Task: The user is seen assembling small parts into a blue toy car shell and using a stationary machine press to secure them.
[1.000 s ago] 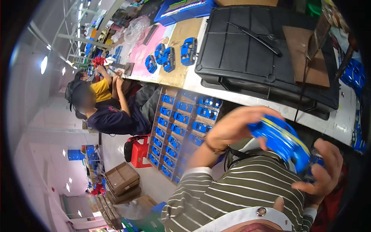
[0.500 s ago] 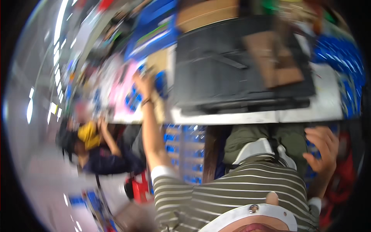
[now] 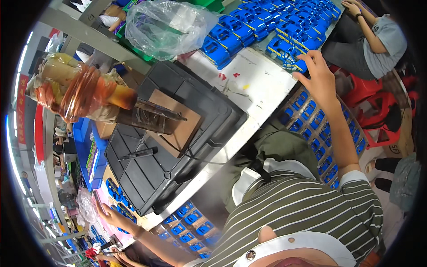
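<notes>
My right hand [image 3: 316,78] reaches to the edge of the white tabletop, thumb and fingers apart around the near end of a blue toy car body [image 3: 301,66]; whether they touch it is unclear. Rows of such blue car bodies [image 3: 255,20] cover the table's far side. My left hand [image 3: 111,216] stretches beyond the left end of the black crate lid [image 3: 180,91], fingers extended, close to a few more blue car bodies [image 3: 116,190]. No held object can be made out in it. On the lid lie a brown board [image 3: 189,120] and a dark pen-like tool [image 3: 141,153].
A bulky, film-wrapped fixture [image 3: 84,91] overhangs the lid. Clear plastic bag [image 3: 167,29] and green bin [image 3: 207,5] stand behind. Trays of blue parts [image 3: 327,129] are below the table. Red stools [image 3: 371,107] and a seated person [image 3: 378,42] are at right; blue tray [image 3: 92,155] at left.
My view has swung to the right. My right hand has risen from beside my lap to the car bodies at the table edge. My left arm remains stretched out to the left.
</notes>
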Available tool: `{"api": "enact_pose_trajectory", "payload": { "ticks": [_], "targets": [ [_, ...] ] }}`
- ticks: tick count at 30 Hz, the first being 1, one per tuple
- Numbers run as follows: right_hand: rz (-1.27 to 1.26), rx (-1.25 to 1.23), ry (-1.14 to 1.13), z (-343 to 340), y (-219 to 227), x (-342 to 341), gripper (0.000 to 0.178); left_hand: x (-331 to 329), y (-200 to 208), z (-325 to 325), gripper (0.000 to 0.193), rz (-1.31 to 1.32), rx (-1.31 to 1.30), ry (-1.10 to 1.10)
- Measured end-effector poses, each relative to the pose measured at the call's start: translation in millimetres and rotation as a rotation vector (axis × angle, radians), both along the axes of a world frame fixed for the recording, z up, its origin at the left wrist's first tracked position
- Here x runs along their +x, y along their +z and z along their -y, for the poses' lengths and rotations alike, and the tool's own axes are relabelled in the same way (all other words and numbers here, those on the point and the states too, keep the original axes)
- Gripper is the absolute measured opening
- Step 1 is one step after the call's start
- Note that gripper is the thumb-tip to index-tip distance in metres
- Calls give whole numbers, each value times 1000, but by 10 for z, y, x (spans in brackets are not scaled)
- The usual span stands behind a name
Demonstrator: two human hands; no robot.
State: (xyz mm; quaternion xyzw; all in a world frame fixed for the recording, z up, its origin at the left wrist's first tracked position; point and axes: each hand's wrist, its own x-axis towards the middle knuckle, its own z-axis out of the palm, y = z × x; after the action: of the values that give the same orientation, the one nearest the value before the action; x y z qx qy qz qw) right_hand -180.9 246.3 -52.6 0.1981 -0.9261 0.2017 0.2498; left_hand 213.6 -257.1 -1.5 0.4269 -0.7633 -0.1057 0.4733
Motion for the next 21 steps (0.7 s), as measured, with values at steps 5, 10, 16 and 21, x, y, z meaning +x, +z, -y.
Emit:
{"api": "enact_pose_trajectory", "payload": {
  "ticks": [5,10,16,21],
  "targets": [
    [115,161,-55,-11,-226,-191,31,-452,184,-1362,36,-217,-2,-203],
    [44,2,36,-109,-286,-286,26,-964,-167,-2311,22,-389,257,-769],
    [624,-650,451,-64,45,326,22,-1954,-324,-2944,81,-193,1289,-1500],
    [825,-515,753,-126,4,739,27,-2425,-432,-3159,83,-582,1524,-1503]
  ]
}}
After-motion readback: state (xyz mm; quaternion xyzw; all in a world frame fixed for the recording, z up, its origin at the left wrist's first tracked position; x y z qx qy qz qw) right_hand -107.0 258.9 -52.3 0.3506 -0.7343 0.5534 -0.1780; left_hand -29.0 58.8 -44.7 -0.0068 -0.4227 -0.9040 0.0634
